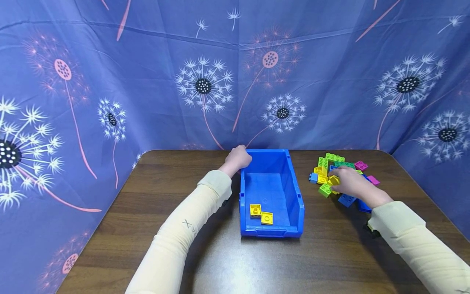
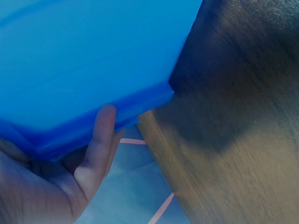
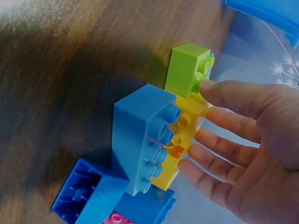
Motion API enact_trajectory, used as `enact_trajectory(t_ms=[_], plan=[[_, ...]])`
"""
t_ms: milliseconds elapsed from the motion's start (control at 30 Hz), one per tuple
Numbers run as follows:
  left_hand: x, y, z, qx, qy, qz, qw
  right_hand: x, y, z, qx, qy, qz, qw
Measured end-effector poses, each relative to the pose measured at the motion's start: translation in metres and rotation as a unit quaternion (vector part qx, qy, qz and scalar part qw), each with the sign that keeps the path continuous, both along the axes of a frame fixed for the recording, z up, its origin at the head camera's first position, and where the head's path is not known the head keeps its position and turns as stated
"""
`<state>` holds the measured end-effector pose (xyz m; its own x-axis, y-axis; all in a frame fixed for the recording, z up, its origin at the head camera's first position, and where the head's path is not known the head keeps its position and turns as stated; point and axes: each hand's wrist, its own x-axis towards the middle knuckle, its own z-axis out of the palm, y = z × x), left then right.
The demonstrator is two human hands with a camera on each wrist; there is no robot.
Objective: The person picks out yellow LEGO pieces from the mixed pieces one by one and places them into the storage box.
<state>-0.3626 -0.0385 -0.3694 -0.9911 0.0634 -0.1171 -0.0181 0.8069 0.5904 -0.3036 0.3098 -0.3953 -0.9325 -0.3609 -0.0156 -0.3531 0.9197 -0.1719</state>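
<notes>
In the head view, the blue bin (image 1: 271, 233) sits on the desk (image 1: 158, 183) with its low front toward you. Your left hand (image 1: 238, 158) grips its far left corner, fingers curled over the rim. Two yellow bricks (image 1: 261, 214) lie inside, near the front left. To the bin's right, your right hand (image 1: 350, 181) is over a loose pile of bricks (image 1: 325, 190). If your left hand pulls or presses hard on that one corner, the bin could twist, and the loose pair inside could slide.

The left wrist view shows what the head view hides: one of your digits lying against the blue wall just below the rim. The bricks inside don't show here.

In the right wrist view, your fingers are extended, with a gap between thumb and forefinger. They are right beside a green brick (image 3: 180, 70) and some yellow pieces (image 3: 168, 172); whether they touch, you can't tell. A tall blue brick (image 3: 133, 135) crowds those pieces, and a dark blue one (image 3: 84, 191) shows its hollow underside. From above, your knuckles cover much of this. With neighbours packed so close, a careless squeeze could catch two bricks or topple the tall one.
</notes>
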Motion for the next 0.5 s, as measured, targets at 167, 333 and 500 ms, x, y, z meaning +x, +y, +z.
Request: enact_trajectory(t_ms=[167, 333, 500], plan=[[0.0018, 0.0, 0.0005, -0.01, 0.011, 0.0, 0.9999, -0.0032, -0.0005, -0.0021, -0.001, -0.005, 0.002, 1.0], [0.0013, -0.0002, 0.0006, -0.007, 0.013, 0.001, 0.9999, -0.0044, -0.0014, -0.001, 0.004, -0.011, 0.002, 0.9999], [0.0016, -0.0005, -0.0006, -0.001, 0.012, 0.0, 0.9999, -0.005, -0.0019, -0.001, 0.014, -0.01, 0.006, 0.9998]])
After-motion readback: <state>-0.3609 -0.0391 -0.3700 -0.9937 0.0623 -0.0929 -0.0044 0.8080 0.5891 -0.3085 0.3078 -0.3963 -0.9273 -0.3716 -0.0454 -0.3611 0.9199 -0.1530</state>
